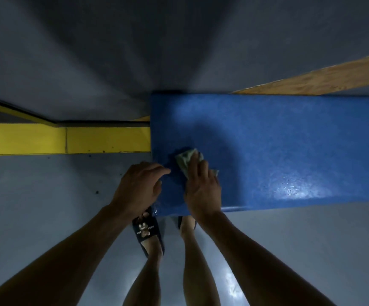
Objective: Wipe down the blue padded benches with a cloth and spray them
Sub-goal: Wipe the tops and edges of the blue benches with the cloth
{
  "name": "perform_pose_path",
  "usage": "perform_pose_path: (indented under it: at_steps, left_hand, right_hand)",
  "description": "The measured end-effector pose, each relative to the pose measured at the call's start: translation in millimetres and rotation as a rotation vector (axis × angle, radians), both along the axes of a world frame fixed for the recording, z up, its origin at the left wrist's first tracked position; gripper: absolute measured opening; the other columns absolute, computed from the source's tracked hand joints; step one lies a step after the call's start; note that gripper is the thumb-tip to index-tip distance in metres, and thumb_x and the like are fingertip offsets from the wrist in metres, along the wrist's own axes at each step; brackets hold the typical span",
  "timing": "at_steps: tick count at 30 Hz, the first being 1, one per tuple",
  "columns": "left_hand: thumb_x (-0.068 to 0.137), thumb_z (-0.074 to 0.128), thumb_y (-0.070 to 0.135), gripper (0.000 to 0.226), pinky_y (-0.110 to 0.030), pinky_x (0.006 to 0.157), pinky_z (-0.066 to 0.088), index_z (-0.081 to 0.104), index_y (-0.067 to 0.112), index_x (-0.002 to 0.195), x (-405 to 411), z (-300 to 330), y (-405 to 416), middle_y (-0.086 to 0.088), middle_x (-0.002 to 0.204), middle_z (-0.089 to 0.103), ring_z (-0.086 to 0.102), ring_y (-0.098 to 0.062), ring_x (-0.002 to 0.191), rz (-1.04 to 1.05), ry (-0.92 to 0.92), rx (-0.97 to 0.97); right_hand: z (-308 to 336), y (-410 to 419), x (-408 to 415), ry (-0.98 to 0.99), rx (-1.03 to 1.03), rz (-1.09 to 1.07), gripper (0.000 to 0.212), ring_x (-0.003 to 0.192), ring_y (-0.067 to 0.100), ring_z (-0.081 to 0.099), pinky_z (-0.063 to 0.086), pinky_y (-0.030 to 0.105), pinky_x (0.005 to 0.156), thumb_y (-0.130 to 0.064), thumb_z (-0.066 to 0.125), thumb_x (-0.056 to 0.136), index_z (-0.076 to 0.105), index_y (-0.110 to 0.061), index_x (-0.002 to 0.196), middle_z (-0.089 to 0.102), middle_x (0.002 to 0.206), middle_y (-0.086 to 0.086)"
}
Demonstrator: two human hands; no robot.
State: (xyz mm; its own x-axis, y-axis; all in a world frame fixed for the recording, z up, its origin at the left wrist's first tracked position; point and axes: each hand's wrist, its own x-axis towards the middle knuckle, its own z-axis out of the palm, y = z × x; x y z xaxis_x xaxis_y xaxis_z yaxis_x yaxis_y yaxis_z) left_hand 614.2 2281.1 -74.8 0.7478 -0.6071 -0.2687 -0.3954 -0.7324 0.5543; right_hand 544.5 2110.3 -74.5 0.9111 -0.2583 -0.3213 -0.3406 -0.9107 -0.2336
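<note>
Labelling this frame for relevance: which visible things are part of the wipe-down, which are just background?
Job:
blue bench
green cloth, pressed under the right hand
left hand, resting on the bench corner

Background:
yellow beam
wooden plank
slipper
grey floor

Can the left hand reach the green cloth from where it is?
Probably yes. The left hand rests at the blue bench's corner, close beside the green cloth, with bare padding between them; only the right hand covers the cloth.
</note>
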Motion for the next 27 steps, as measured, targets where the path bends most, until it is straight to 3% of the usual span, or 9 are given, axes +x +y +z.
perform_pose_path:
  at_steps: [5,9,12,14,17,20,22,24,27]
  left_hand:
    - [0.078,0.079,0.020,0.062,-0.047,0.095,0.049,0.057,0.013,0.135,26,-1,-7,-0.005,0.147,0.048,0.051,-0.031,0.125,0.000,-0.092,0.049]
    - [0.072,0.083,0.022,0.068,-0.046,0.098,0.048,0.057,0.015,0.135,27,-10,-13,-0.007,0.150,0.045,0.053,-0.031,0.127,-0.010,-0.082,0.071]
    - [0.074,0.081,0.021,0.067,-0.048,0.099,0.048,0.056,0.015,0.136,24,-13,-16,-0.006,0.152,0.043,0.053,-0.031,0.127,0.022,-0.058,0.050]
    - [0.071,0.083,0.020,0.068,-0.052,0.096,0.050,0.058,0.013,0.134,26,-12,-19,-0.009,0.150,0.046,0.056,-0.034,0.124,0.032,-0.039,0.059]
    - [0.066,0.087,0.020,0.070,-0.053,0.093,0.051,0.060,0.013,0.131,30,-8,-22,-0.010,0.148,0.048,0.058,-0.035,0.120,0.019,-0.034,0.087]
    - [0.067,0.086,0.022,0.069,-0.051,0.095,0.049,0.061,0.016,0.130,31,-3,-23,-0.007,0.148,0.048,0.058,-0.033,0.120,0.029,-0.036,0.100]
    - [0.068,0.086,0.024,0.069,-0.050,0.098,0.048,0.059,0.018,0.132,33,-1,-25,-0.004,0.149,0.047,0.057,-0.030,0.122,0.044,-0.022,0.114]
    - [0.067,0.086,0.024,0.069,-0.052,0.099,0.048,0.059,0.019,0.131,35,-1,-27,-0.005,0.148,0.047,0.056,-0.031,0.122,0.053,-0.005,0.129]
    - [0.064,0.088,0.023,0.072,-0.054,0.096,0.049,0.060,0.018,0.130,36,-2,-28,-0.008,0.145,0.051,0.058,-0.035,0.119,0.046,0.002,0.149]
  right_hand:
    - [-3,-95,14,-0.048,-0.168,0.293,0.063,0.077,0.037,0.061,0.051,0.042,0.061,-0.025,0.041,0.088,0.037,-0.010,0.149,0.056,0.111,0.017]
    - [5,-167,40,0.070,-0.205,-0.261,0.073,0.092,0.044,0.059,0.046,0.045,0.069,-0.016,0.050,0.091,0.015,-0.017,0.155,0.039,0.130,0.018]
    - [0,-132,53,0.048,-0.111,-0.481,0.073,0.103,0.046,0.056,0.045,0.047,0.075,-0.013,0.047,0.091,0.013,-0.017,0.156,0.034,0.138,0.019]
    - [-5,-82,48,0.015,-0.028,-0.400,0.076,0.109,0.044,0.053,0.049,0.047,0.080,-0.014,0.049,0.091,0.010,-0.016,0.156,0.031,0.146,0.018]
    - [-4,-34,36,-0.022,0.043,-0.029,0.078,0.097,0.035,0.059,0.057,0.041,0.060,-0.018,0.058,0.088,0.018,-0.013,0.155,0.039,0.139,0.015]
    - [-6,-68,46,-0.069,-0.022,0.378,0.070,0.074,0.032,0.063,0.053,0.038,0.048,-0.021,0.055,0.085,0.032,-0.013,0.151,0.053,0.118,0.013]
    - [-11,-116,60,-0.066,-0.116,0.442,0.065,0.070,0.036,0.063,0.053,0.040,0.051,-0.022,0.049,0.088,0.033,-0.018,0.151,0.054,0.117,0.014]
    - [-6,-157,76,-0.032,-0.133,0.193,0.067,0.081,0.041,0.063,0.051,0.044,0.059,-0.019,0.050,0.091,0.027,-0.023,0.154,0.047,0.129,0.017]
    - [-2,-164,100,0.021,-0.055,-0.470,0.069,0.097,0.043,0.060,0.043,0.045,0.072,-0.018,0.047,0.093,0.018,-0.026,0.155,0.034,0.140,0.014]
